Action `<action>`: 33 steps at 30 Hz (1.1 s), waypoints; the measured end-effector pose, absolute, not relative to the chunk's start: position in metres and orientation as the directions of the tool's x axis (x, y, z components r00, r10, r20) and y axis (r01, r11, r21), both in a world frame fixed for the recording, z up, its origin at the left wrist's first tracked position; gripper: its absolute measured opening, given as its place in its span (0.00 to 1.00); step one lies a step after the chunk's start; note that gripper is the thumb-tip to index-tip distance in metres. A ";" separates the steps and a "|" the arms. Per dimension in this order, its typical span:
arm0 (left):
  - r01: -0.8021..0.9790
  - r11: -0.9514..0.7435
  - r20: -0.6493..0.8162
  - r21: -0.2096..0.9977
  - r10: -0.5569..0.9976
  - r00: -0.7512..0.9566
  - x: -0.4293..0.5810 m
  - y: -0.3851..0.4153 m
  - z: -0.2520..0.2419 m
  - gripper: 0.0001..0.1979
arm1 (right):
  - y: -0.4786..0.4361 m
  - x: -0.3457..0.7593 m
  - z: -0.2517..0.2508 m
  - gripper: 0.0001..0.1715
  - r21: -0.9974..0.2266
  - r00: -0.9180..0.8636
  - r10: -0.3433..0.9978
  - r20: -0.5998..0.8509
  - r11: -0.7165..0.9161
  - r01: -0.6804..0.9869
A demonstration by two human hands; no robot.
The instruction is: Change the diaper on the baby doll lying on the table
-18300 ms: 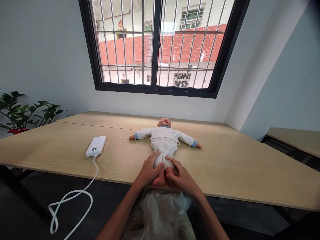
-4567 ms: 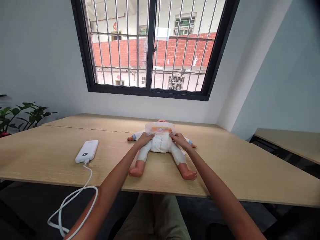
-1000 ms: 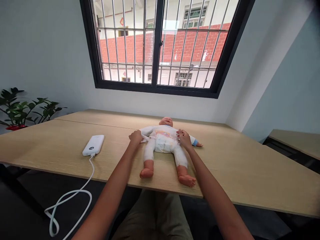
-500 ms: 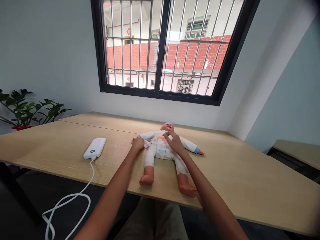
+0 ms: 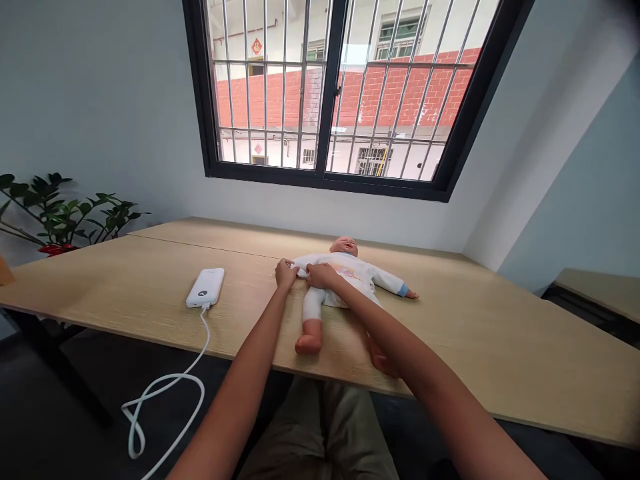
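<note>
Head cam shows two hands and one baby doll (image 5: 325, 300) lying face-up on a wooden table (image 5: 475, 347). Left hand (image 5: 286, 273) is pinching the edge of the doll's white top (image 5: 357, 273), and right hand (image 5: 321, 275) is gripping the same top just beside it. Off to the left there's one white power bank (image 5: 205, 288), with one white cable (image 5: 165, 393) dangling off the table edge, plus one leafy plant (image 5: 65, 213).

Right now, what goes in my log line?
left hand: on doll's white top | right hand: on same top | nearby: power bank, table
</note>
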State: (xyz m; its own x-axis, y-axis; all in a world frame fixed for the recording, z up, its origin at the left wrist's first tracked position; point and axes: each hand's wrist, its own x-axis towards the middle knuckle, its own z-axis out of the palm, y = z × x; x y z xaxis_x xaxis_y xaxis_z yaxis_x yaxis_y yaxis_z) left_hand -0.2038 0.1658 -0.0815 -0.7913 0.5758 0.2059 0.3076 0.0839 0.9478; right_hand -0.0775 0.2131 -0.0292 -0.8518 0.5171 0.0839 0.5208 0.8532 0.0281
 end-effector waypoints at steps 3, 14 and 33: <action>0.170 -0.059 0.170 0.984 0.616 -0.769 -0.203 0.168 -0.080 0.10 | 0.213 -0.079 -0.028 0.11 0.053 -0.850 0.518 0.094 0.850 0.524; -0.046 -0.314 0.273 0.948 0.883 -0.382 -0.174 0.170 -0.067 0.23 | 0.219 -0.041 -0.024 0.08 -0.158 -0.657 0.574 0.489 0.799 0.580; 0.365 -0.243 0.357 0.899 0.889 -0.286 -0.158 0.174 -0.083 0.21 | 0.250 -0.016 -0.020 0.11 -0.709 -0.398 0.865 0.306 0.486 0.511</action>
